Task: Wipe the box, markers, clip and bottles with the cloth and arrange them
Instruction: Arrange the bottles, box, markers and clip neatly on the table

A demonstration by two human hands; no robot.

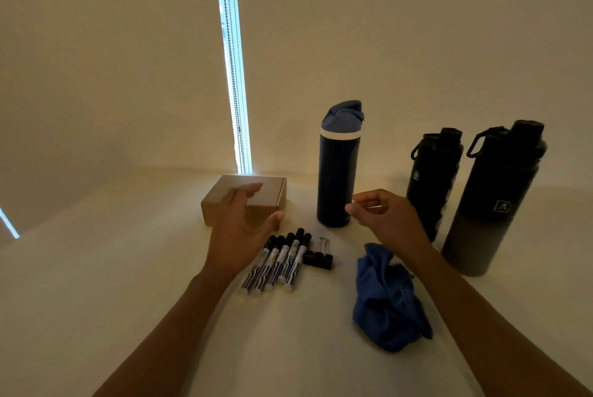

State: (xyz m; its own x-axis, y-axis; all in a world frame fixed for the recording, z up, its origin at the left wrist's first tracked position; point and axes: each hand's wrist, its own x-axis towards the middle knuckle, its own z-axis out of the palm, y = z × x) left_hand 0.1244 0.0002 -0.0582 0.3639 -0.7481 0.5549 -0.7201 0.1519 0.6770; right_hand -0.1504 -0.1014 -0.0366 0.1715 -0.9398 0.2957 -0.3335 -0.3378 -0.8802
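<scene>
The left hand [237, 236], fingers spread and empty, hovers in front of a small brown cardboard box [276, 191], just above five black-capped white markers [282, 261] lying side by side. The right hand [388, 223], loosely curled round nothing, hangs beside a tall navy bottle [337, 178]. A crumpled blue cloth [385, 306] lies under its wrist, with a black binder clip [317, 257] between cloth and markers.

you see a brown rectangular cardboard box [256, 191] that looks matt and papery. the five white-barrelled markers with black caps [282, 261] look like smooth plastic with a slight sheen. the black binder clip [317, 260] has shiny metal wire handles. the crumpled blue cloth [388, 300] is soft, creased fabric. the tall black-to-grey bottle [487, 204] has a matt coat.
</scene>
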